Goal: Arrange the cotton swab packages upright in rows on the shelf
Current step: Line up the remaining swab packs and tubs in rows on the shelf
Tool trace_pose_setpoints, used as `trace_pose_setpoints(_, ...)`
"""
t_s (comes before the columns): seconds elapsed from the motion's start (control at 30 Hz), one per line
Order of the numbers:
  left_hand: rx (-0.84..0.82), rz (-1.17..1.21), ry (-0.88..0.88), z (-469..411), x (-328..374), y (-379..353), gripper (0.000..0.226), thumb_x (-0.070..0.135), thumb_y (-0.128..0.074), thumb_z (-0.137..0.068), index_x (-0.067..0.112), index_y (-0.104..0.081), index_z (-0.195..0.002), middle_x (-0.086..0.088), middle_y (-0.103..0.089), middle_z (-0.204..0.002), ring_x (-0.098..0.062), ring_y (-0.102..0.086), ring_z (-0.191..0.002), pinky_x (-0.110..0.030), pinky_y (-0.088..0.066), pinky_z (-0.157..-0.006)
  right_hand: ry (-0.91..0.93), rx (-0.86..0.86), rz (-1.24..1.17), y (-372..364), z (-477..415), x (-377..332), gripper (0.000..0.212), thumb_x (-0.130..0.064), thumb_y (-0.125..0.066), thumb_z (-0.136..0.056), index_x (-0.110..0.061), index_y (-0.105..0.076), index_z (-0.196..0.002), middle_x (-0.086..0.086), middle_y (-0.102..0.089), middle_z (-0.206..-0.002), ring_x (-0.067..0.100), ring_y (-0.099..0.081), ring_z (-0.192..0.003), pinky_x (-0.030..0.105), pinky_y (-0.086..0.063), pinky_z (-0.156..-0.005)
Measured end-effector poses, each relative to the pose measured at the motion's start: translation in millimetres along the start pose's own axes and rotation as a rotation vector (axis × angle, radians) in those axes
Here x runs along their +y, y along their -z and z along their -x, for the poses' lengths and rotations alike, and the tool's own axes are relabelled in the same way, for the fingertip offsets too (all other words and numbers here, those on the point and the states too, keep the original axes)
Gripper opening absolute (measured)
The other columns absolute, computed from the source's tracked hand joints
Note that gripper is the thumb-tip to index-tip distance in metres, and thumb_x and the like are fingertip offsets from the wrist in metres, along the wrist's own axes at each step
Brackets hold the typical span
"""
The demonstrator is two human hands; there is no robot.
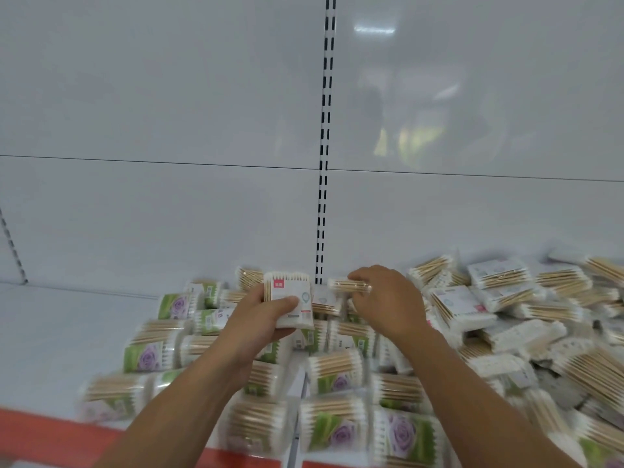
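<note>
The left hand (260, 319) is seen at the centre of the frame, its fingers and thumb curled round a flat white cotton swab package with a small red label (290, 295). This package is held upright above the heap, with its long axis running top to bottom.

Just to the right of it, the right hand (388, 298) is reached forward, and a clear package of wooden-stemmed swabs (344, 284) is pinched at its fingertips. That package is held level, with its long axis running left to right, so a quarter turn would be needed before it could be stood up.

The bare part of the white metal shelf (50, 332) lies at the middle left of the frame, on the left hand's side. The upright package is therefore judged the nearer and readier one to be set down there.

The remaining packages, many with green and purple rose labels (148, 358), are scattered on their sides across the lower centre and right of the frame. No standing row can be made out yet, and the packages along the lower edge are blurred.
</note>
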State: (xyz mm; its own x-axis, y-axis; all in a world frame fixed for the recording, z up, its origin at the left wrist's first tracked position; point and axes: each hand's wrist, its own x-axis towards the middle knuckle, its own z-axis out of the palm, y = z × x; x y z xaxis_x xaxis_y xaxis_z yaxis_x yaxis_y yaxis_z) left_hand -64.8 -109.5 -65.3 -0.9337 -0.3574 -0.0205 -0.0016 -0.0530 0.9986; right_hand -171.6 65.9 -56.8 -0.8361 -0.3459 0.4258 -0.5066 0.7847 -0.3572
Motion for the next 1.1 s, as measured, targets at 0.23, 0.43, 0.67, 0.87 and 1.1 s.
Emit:
trace_pose_setpoints(0.23, -0.179, 0.144, 0.074, -10.6, 9.5, -28.9, 0.040, 0.047, -0.061, -0.091, 0.020, -0.070, -0.120, -0.002, -0.075, -0.112, -0.019, -0.070, -0.107, -0.034, -0.054, -0.091, 0.223, 0.204, -0.696, 14.6, 22.7, 17.7, 0.036, 0.002, -0.065, -0.088, -0.031, -0.071, -0.101, -0.020, -0.064, -0.121, 0.000, -0.056, -0.119, 0.028, -0.045, -0.103)
trace_pose_setpoints(0.43, -0.291, 0.188, 0.076, -10.7, 6.7, -69.5, 0.037, 0.019, -0.072, -0.087, 0.009, -0.065, -0.122, -0.007, -0.076, -0.107, -0.020, -0.073, -0.099, -0.030, -0.058, -0.084, 0.185, 0.141, -0.584, 29.6, 39.9, 33.0, 0.058, 0.002, -0.063, -0.086, -0.046, -0.058, -0.118, -0.027, -0.054, -0.131, -0.005, -0.047, -0.125, 0.028, -0.041, -0.107)
trace_pose_setpoints(0.67, -0.178, 0.152, -0.056, -17.2, 1.8, -79.6, 0.034, 0.007, -0.073, -0.085, 0.009, -0.062, -0.117, -0.007, -0.076, -0.107, -0.022, -0.074, -0.096, -0.032, -0.058, -0.083, -0.246, -0.044, 0.197, 68.8, 72.3, 50.6, 0.045, -0.064, -0.056, -0.086, -0.036, -0.054, -0.122, -0.019, -0.058, -0.111, 0.004, -0.054, -0.098, 0.027, -0.041, -0.077)
trace_pose_setpoints(0.87, -0.135, 0.017, -0.187, -14.2, -0.6, -80.8, 0.034, 0.011, -0.075, -0.085, 0.021, -0.061, -0.114, 0.003, -0.076, -0.104, -0.014, -0.073, -0.094, -0.029, -0.056, -0.080, -0.217, -0.148, 0.309, 62.2, 71.3, 44.5, 0.064, -0.069, -0.056, -0.083, -0.034, -0.042, -0.134, -0.013, -0.058, -0.120, 0.012, -0.056, -0.110, 0.029, -0.040, -0.077)
trace_pose_setpoints(1.1, -0.106, -0.058, -0.238, -13.3, -0.6, -70.2, 0.037, 0.013, -0.077, -0.083, 0.026, -0.060, -0.113, 0.010, -0.076, -0.099, -0.005, -0.072, -0.089, -0.023, -0.054, -0.075, -0.326, -0.163, 0.110, 46.9, 65.6, 44.3, 0.071, -0.063, -0.073, -0.073, -0.034, -0.044, -0.131, -0.014, -0.059, -0.113, 0.011, -0.061, -0.097, 0.029, -0.044, -0.077)
